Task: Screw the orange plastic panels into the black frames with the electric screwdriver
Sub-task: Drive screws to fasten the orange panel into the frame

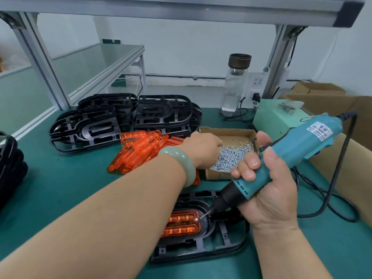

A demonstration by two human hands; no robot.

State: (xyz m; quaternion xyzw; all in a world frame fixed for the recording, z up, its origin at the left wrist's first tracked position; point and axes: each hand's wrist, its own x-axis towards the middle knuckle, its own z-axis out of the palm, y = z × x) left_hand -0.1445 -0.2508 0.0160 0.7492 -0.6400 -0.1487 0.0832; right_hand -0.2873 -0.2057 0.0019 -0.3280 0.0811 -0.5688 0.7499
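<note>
The right hand wraps its fingers tight round the blue electric screwdriver. The tip is at a screw in the orange panel (it sits in the black frame at 6 o'clock on the tabletop). The left hand reaches into the screw box at 1 o'clock; whether its fingers pinch anything cannot be told.

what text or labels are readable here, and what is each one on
"KEENW", then blurred characters: on the white label of the electric screwdriver held in the right hand.
Two characters above that word and the fine print below it: too blurred to read.
"R", followed by unreadable letters: moulded on the nearest stacked black frame.
Nothing else is legible.
</note>
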